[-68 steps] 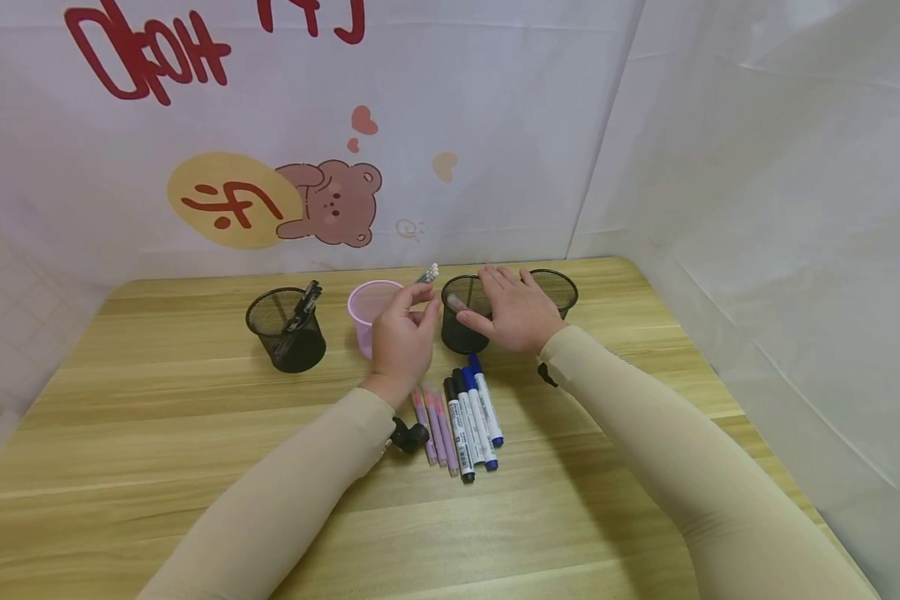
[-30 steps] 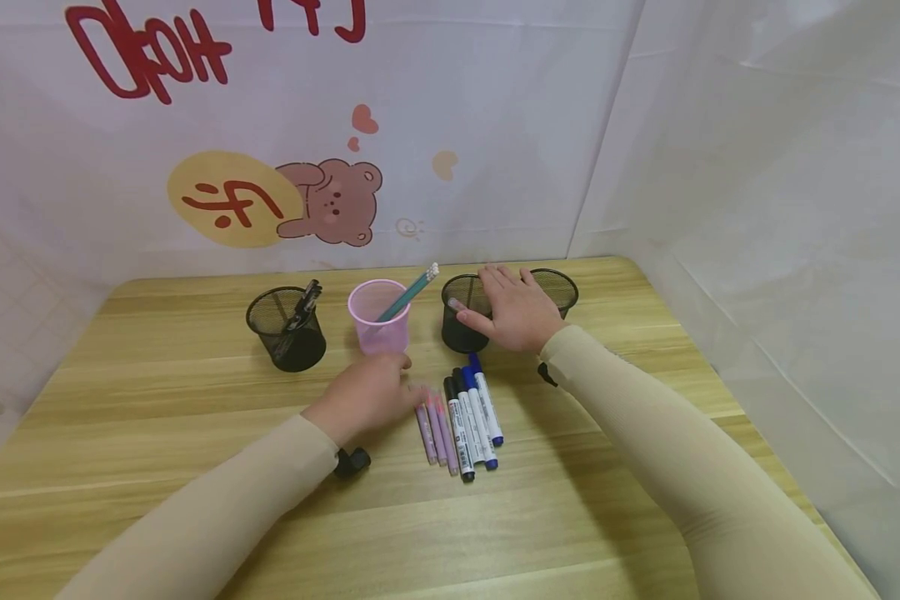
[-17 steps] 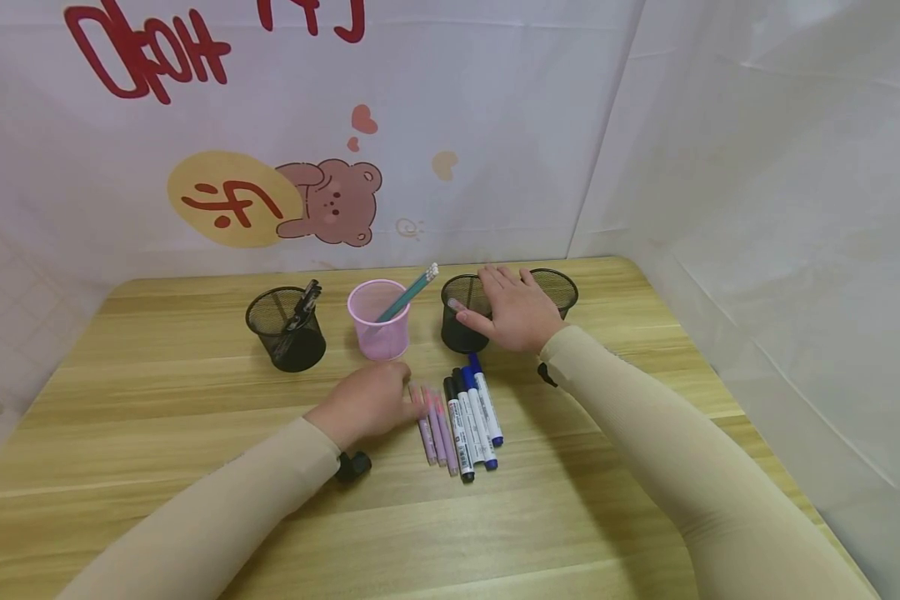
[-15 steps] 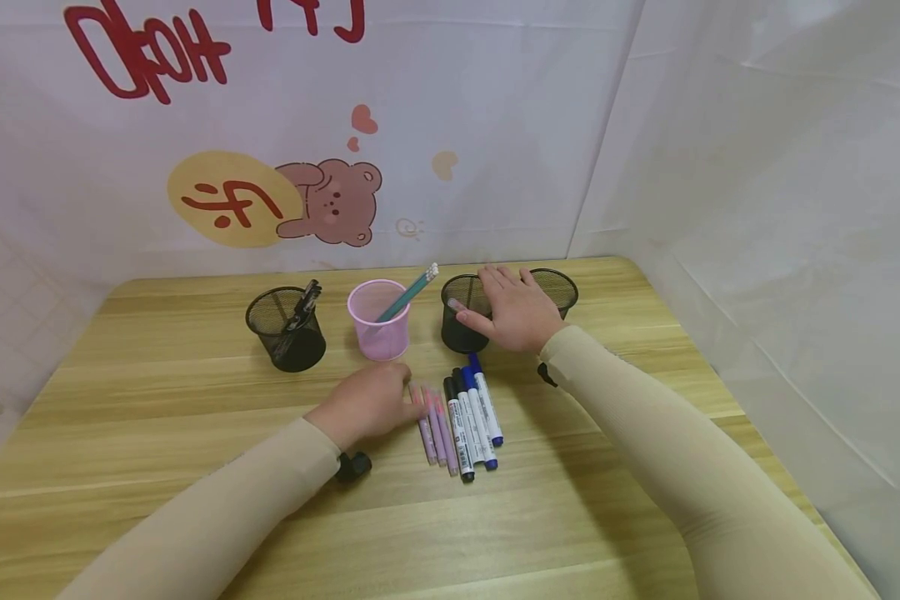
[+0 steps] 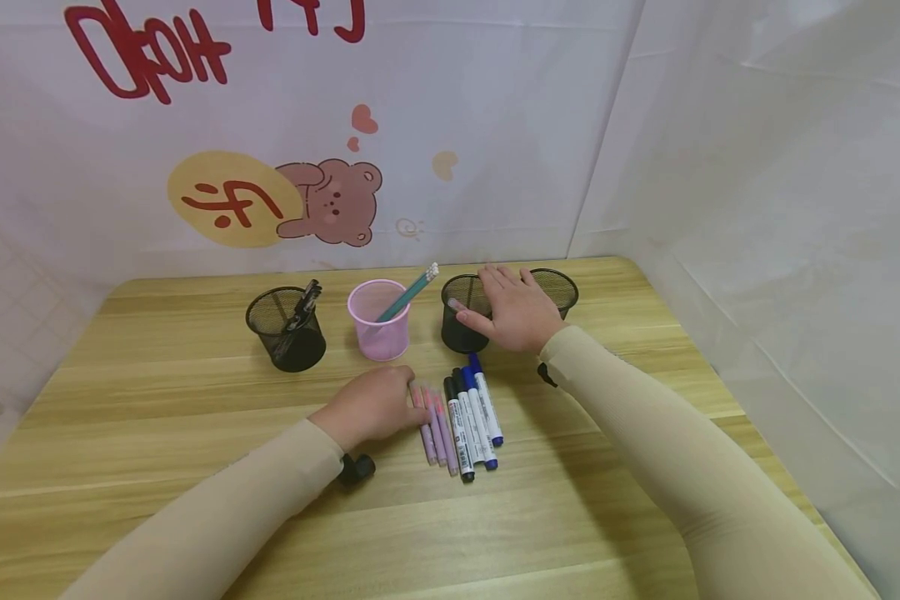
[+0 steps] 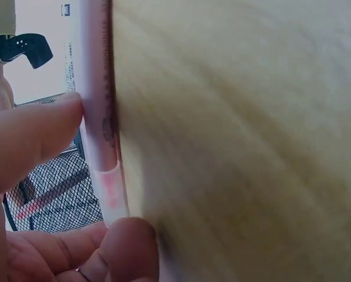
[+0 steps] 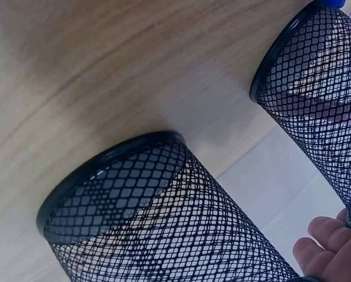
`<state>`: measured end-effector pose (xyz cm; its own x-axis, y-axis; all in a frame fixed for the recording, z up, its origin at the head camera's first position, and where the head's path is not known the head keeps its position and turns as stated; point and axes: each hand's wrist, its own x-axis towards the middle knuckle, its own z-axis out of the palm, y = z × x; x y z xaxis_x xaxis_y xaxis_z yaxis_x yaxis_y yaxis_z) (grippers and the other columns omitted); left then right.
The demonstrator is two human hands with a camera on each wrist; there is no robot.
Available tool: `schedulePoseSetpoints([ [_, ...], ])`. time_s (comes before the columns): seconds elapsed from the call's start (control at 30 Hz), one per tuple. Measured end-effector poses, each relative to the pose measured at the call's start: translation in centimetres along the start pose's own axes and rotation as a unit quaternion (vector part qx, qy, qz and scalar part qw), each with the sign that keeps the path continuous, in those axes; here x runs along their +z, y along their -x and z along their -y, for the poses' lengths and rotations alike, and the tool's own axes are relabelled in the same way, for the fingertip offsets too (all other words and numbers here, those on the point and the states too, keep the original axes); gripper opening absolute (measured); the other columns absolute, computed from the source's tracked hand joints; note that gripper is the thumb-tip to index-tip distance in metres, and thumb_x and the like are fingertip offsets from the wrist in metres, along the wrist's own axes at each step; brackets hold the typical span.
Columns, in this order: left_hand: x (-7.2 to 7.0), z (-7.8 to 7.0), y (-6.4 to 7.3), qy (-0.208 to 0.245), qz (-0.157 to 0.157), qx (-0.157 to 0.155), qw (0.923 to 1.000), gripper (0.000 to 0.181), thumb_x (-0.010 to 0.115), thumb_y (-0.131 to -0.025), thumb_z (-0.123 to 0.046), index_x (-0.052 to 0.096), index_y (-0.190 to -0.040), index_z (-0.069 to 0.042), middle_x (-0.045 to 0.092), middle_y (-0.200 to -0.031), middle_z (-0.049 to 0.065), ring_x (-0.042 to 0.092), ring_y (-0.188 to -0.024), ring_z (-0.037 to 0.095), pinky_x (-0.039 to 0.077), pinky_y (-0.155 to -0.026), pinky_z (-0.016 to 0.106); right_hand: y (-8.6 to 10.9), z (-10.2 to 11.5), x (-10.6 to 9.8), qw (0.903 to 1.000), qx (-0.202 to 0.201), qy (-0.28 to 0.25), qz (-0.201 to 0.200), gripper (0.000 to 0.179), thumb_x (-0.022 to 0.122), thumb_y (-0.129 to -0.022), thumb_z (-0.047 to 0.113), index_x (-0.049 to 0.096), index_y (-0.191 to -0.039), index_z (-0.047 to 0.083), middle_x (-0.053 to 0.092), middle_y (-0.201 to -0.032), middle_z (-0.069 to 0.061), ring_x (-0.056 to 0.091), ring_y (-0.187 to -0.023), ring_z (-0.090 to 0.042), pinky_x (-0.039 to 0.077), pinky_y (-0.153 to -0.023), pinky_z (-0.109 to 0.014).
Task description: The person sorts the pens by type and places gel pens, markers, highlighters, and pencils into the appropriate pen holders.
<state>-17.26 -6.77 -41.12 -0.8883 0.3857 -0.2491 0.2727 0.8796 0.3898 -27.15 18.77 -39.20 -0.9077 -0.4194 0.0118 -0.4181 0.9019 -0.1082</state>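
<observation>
My left hand (image 5: 375, 407) is at the left side of a small row of purple pens (image 5: 438, 433) lying on the table. In the left wrist view its thumb (image 6: 52, 126) touches the barrel of a purple pen (image 6: 96, 82), and a fingertip (image 6: 131, 244) is at the clear cap end; thumb and finger are apart. My right hand (image 5: 521, 312) lies with extended fingers across the rims of two black mesh pen cups, the nearer-to-middle cup (image 5: 461, 333) and the right cup (image 5: 558, 287). In the right wrist view, fingertips (image 7: 328, 241) show by the cups' rims.
White markers (image 5: 476, 425) with black or blue caps lie right of the purple pens. A pink mesh cup (image 5: 381, 337) holds teal pencils (image 5: 408, 293). Further left, another black mesh cup (image 5: 296, 354) holds black pens (image 5: 303, 308). A printed cloth (image 5: 495, 125) hangs behind the table.
The left hand has come down from above the pink cup to the purple pens, leaving teal pencils in that cup. Lately it has shifted slightly nearer and right. The right hand has stayed put.
</observation>
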Motion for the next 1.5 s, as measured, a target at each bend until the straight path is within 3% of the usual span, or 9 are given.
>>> schedulePoseSetpoints([
  [0.2,-0.13,0.12,-0.20,0.018,0.008,-0.013,0.9997,0.063,0.079,-0.090,-0.040,0.063,-0.135,0.001,0.073,-0.120,0.013,0.067,-0.101,0.026,0.055,-0.104,0.048,0.01,-0.04,0.05,1.0000,0.001,-0.001,-0.001,0.104,0.025,-0.099,0.083,0.022,-0.167,0.004,0.023,-0.175,-0.013,0.021,-0.163,-0.031,0.009,-0.133,-0.058],
  [0.3,-0.21,0.10,-0.28,0.027,0.015,-0.025,0.9992,0.067,0.080,-0.089,-0.037,0.060,-0.141,0.001,0.072,-0.117,0.012,0.065,-0.100,0.026,0.055,-0.103,0.048,0.01,-0.05,0.06,1.0000,0.000,-0.001,-0.001,0.104,0.025,-0.100,0.082,0.022,-0.167,0.003,0.023,-0.175,-0.013,0.021,-0.163,-0.031,0.009,-0.133,-0.058],
  [0.5,-0.29,0.01,-0.29,0.017,0.023,-0.032,0.9991,0.054,0.078,-0.091,-0.030,0.061,-0.134,-0.001,0.064,-0.093,0.006,0.061,-0.086,0.024,0.054,-0.084,0.042,0.05,0.07,0.00,1.0000,0.000,-0.003,0.000,0.105,0.026,-0.099,0.083,0.021,-0.167,0.003,0.023,-0.175,-0.013,0.020,-0.164,-0.031,0.009,-0.133,-0.058],
  [0.63,-0.24,0.07,-0.28,0.012,0.021,-0.036,0.9990,0.055,0.077,-0.093,-0.028,0.060,-0.138,-0.002,0.063,-0.096,0.005,0.061,-0.089,0.025,0.055,-0.087,0.042,0.11,0.17,-0.10,1.0000,0.000,-0.005,0.002,0.104,0.027,-0.099,0.082,0.021,-0.167,0.003,0.023,-0.175,-0.013,0.020,-0.164,-0.032,0.009,-0.133,-0.059],
  [0.97,-0.09,0.44,-0.40,0.019,0.011,-0.023,0.9995,0.044,0.077,-0.092,-0.021,0.064,-0.131,-0.007,0.064,-0.096,0.004,0.061,-0.091,0.025,0.055,-0.092,0.044,0.12,0.21,-0.20,1.0000,0.002,-0.002,0.005,0.104,0.027,-0.100,0.082,0.021,-0.167,0.003,0.023,-0.175,-0.013,0.020,-0.164,-0.031,0.009,-0.133,-0.059],
  [1.33,-0.65,0.62,-0.40,0.067,-0.008,-0.039,0.9970,0.057,0.073,-0.093,-0.018,0.057,-0.147,-0.009,0.068,-0.106,0.007,0.063,-0.092,0.024,0.056,-0.090,0.043,0.16,0.30,-0.33,1.0000,0.002,0.000,0.006,0.103,0.027,-0.100,0.081,0.021,-0.167,0.003,0.023,-0.175,-0.013,0.021,-0.163,-0.032,0.009,-0.133,-0.059],
  [1.5,-0.95,0.58,-0.42,0.094,-0.015,-0.038,0.9948,0.057,0.071,-0.096,-0.019,0.054,-0.150,-0.010,0.062,-0.083,0.004,0.059,-0.074,0.021,0.052,-0.071,0.037,0.16,0.30,-0.33,1.0000,0.001,-0.001,0.006,0.102,0.029,-0.101,0.080,0.021,-0.167,0.003,0.023,-0.175,-0.013,0.021,-0.163,-0.032,0.008,-0.133,-0.059],
])
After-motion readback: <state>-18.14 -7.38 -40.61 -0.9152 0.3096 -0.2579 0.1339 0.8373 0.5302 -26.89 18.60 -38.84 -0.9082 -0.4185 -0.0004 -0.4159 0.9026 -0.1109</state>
